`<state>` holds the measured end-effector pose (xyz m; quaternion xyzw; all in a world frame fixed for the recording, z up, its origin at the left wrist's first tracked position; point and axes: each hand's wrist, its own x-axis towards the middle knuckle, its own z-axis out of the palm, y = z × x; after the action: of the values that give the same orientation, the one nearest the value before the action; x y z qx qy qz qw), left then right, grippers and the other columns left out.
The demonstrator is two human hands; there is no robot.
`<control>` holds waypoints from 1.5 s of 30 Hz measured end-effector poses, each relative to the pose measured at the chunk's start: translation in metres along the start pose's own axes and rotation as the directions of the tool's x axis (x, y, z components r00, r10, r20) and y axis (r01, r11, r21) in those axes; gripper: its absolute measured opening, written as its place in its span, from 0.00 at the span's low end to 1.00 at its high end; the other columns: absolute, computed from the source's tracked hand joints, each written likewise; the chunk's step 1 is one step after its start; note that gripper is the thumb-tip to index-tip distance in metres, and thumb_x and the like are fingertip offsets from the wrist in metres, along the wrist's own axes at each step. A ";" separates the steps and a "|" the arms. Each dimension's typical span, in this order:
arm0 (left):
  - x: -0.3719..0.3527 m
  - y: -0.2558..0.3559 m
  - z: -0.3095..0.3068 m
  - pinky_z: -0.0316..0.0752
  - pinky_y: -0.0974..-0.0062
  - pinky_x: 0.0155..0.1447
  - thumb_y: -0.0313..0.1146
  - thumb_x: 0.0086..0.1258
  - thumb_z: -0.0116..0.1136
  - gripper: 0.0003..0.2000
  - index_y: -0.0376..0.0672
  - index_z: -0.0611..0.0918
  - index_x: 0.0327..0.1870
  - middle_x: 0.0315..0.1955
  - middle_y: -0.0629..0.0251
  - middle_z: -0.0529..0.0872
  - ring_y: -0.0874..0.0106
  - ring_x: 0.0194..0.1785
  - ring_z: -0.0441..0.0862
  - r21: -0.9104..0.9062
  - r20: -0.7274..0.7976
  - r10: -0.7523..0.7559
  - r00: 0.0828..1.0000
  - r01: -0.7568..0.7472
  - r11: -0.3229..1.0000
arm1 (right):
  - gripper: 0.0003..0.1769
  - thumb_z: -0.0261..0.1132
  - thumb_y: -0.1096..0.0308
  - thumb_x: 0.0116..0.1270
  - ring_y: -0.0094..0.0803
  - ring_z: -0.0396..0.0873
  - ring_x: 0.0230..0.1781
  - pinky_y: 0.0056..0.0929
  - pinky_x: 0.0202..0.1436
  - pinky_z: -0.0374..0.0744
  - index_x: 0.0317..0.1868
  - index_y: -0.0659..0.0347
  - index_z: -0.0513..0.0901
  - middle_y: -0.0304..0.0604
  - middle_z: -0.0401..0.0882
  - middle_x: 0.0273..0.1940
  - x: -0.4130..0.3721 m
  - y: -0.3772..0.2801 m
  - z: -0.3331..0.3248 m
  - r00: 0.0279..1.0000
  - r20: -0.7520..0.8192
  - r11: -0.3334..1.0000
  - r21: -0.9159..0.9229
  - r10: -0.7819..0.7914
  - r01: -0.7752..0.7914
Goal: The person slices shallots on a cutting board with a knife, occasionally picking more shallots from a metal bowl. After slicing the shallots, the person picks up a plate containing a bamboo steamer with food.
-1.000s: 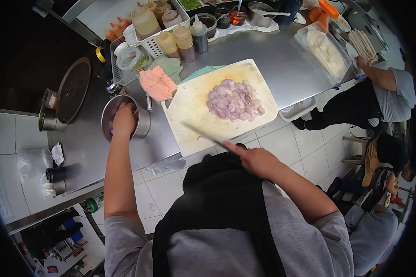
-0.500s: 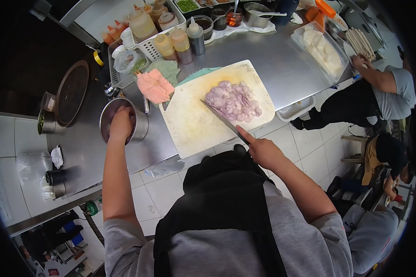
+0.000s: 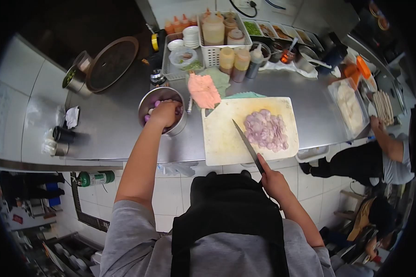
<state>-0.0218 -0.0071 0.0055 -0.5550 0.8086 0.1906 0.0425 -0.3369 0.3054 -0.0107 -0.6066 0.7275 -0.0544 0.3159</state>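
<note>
My right hand (image 3: 276, 185) is closed round the handle of a knife (image 3: 247, 144), index finger along the top of the blade. The blade rests over a white cutting board (image 3: 224, 138), its tip pointing away from me. Just right of it lies a pile of thinly sliced shallots (image 3: 266, 130). My left hand (image 3: 165, 114) is down inside a round metal pot (image 3: 143, 104), among whole peeled purple shallots (image 3: 157, 103). Its fingertips are hidden in the pot, so whether it grips a shallot does not show.
A pink cloth (image 3: 204, 91) lies by the board's upper left corner. Behind stand squeeze bottles (image 3: 241, 64), a white basket (image 3: 211, 56) and topping trays (image 3: 268, 30). A round dark tray (image 3: 112, 64) leans at left. A tub of dough (image 3: 349, 108) and a co-worker (image 3: 393, 152) are at right.
The view has turned and shifted, so the counter sits level and further right. The purple shallots in the pot now show. My right hand keeps the knife; my left hand stays in the pot.
</note>
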 end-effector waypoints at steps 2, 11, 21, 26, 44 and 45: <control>-0.006 0.004 -0.008 0.79 0.56 0.60 0.29 0.67 0.62 0.20 0.47 0.83 0.61 0.57 0.58 0.84 0.56 0.61 0.83 0.051 0.034 0.072 0.997 -0.074 0.996 | 0.44 0.55 0.74 0.71 0.62 0.84 0.31 0.59 0.41 0.80 0.84 0.40 0.50 0.63 0.83 0.28 -0.001 -0.002 0.002 1.000 -0.014 1.000 0.023 0.009 -0.009; -0.025 -0.070 -0.069 0.82 0.62 0.55 0.30 0.65 0.66 0.13 0.40 0.88 0.50 0.47 0.53 0.90 0.57 0.50 0.88 -0.185 -0.161 0.133 0.978 -0.162 0.969 | 0.44 0.54 0.75 0.70 0.61 0.84 0.29 0.57 0.39 0.80 0.84 0.41 0.52 0.64 0.82 0.26 -0.003 -0.013 0.007 0.997 -0.057 0.999 -0.001 0.054 -0.054; -0.014 -0.047 -0.027 0.83 0.57 0.57 0.35 0.69 0.61 0.12 0.41 0.89 0.48 0.51 0.52 0.90 0.55 0.56 0.88 0.421 0.001 0.011 1.000 -0.011 0.907 | 0.46 0.56 0.76 0.70 0.58 0.84 0.30 0.56 0.37 0.81 0.84 0.41 0.49 0.60 0.84 0.28 -0.003 -0.020 0.019 0.984 -0.141 0.993 -0.016 0.110 -0.113; -0.016 -0.053 -0.025 0.83 0.57 0.59 0.30 0.69 0.60 0.17 0.38 0.82 0.57 0.59 0.51 0.84 0.55 0.61 0.85 0.405 0.091 0.068 0.994 -0.099 0.909 | 0.47 0.57 0.75 0.70 0.59 0.84 0.32 0.55 0.39 0.81 0.84 0.40 0.47 0.61 0.84 0.29 -0.003 -0.018 0.025 0.981 -0.147 0.992 0.001 0.125 -0.126; -0.044 -0.027 -0.031 0.78 0.53 0.58 0.29 0.73 0.58 0.16 0.42 0.77 0.61 0.52 0.47 0.82 0.45 0.55 0.82 -0.067 -0.394 0.080 0.916 -0.115 0.991 | 0.45 0.56 0.72 0.71 0.58 0.85 0.34 0.54 0.44 0.82 0.84 0.36 0.47 0.62 0.85 0.32 -0.007 -0.009 -0.003 0.998 0.012 0.995 0.074 0.062 -0.063; -0.058 -0.003 -0.034 0.79 0.53 0.57 0.29 0.72 0.59 0.16 0.43 0.78 0.60 0.52 0.49 0.82 0.45 0.54 0.83 -0.130 -0.543 0.073 0.837 -0.170 0.977 | 0.45 0.56 0.72 0.71 0.58 0.85 0.34 0.54 0.44 0.82 0.84 0.36 0.47 0.62 0.85 0.32 -0.008 -0.010 -0.005 0.998 0.012 0.994 0.084 0.066 -0.067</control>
<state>0.0078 0.0311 0.0525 -0.5351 0.8022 0.1002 -0.2452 -0.3308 0.3084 0.0007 -0.5685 0.7429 -0.0717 0.3460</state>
